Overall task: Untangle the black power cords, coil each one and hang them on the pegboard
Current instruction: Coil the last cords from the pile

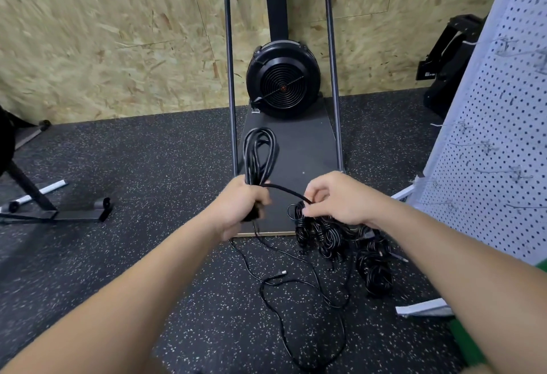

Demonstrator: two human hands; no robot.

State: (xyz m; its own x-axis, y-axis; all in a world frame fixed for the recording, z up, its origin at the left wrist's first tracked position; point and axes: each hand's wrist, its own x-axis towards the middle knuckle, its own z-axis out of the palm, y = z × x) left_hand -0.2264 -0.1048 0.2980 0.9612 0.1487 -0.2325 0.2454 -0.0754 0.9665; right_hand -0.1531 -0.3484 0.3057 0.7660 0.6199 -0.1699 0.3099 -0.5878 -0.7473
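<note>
Left hand: the left hand (241, 204) has its fingers curled tight around the lower part of a coiled black cord (260, 154); the loops of the coil stand up above the fist.
Right hand: the right hand (337, 199) pinches one loose strand of this same cord between thumb and fingertips; the strand runs in a short arc from the left fist to the right hand.
Other cords: a heap of black cords (346, 243) lies on the speckled floor (133, 166), just under the right hand; some are in small bundles, and one thin loose cable (296, 314) wanders over the floor toward the camera.
Pegboard: the white pegboard (497, 136) stands at the right, with metal hooks on it; I see no cord on the hooks.
Behind: a black fan machine (282, 80) in a metal frame stands against the wood wall.
</note>
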